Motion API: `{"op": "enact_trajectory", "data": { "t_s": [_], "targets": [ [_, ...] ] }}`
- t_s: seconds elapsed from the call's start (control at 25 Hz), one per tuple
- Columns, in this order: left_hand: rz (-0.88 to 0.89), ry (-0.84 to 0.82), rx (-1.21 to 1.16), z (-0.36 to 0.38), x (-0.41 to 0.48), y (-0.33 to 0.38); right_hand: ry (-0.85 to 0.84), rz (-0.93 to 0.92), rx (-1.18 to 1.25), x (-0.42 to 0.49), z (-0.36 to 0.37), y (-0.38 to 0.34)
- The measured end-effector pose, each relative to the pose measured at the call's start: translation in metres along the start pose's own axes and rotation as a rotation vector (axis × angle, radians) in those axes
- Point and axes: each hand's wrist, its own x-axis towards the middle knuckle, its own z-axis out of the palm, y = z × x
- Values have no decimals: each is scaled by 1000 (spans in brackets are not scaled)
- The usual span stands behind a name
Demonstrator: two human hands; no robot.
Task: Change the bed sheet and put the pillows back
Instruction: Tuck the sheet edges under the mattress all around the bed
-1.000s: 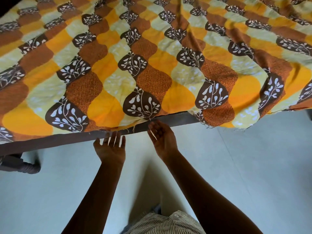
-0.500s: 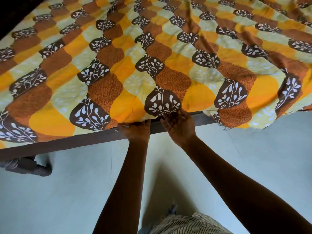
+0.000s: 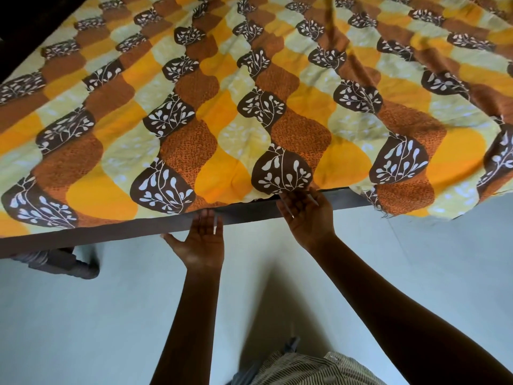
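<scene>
Your left hand (image 3: 201, 240) now sits lower than before, off the hem and against the bed frame (image 3: 111, 227), fingers straight and released; your right hand (image 3: 308, 215) is open too, fingertips touching the edge of the bed sheet (image 3: 249, 107) spread above it.

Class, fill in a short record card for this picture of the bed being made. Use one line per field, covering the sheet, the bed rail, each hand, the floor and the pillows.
Sheet: orange, brown and pale green patterned sheet spread over the bed, wrinkled at the right, one corner hanging past the rail
Bed rail: dark rail showing below the sheet's near edge
Left hand: left hand palm up, fingers straight, tips at the sheet's edge
Right hand: right hand palm up, fingers straight, tips at the hem
Floor: pale floor
Pillows: none in view
</scene>
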Motion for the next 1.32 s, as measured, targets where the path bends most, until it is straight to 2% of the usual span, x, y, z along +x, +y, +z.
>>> {"op": "enact_trajectory", "data": {
  "t_s": [0.16, 0.32, 0.48, 0.52, 0.72, 0.96, 1.04, 1.2, 1.32],
  "targets": [
    [-31, -88, -86, 18, 11, -8, -1, 5, 0, 0, 0, -1],
    [47, -96, -39, 49, 23, -22, 4, 1, 10, 1, 2, -1],
    [-3, 145, 170, 37, -15, -49, -9, 18, 15, 2, 0, 1],
    [-47, 143, 162, 32, -22, -58, -4, 20, 1, 2, -1, 1],
    [-178, -48, 109, 47, -13, -71, 3, 33, -61, 2, -16, 0],
    [-115, -134, 15, 67, 8, -83, -20, 27, -87, 5, -20, -14],
    [-87, -106, 57, 70, 10, -87, -11, 25, -129, 6, -19, -15],
    [-83, 116, 264, 54, -14, -92, 64, 52, -255, 6, -32, -20],
    [-152, 117, 318, 39, -20, -95, 126, 57, -255, -5, -53, -33]
  ]
}}
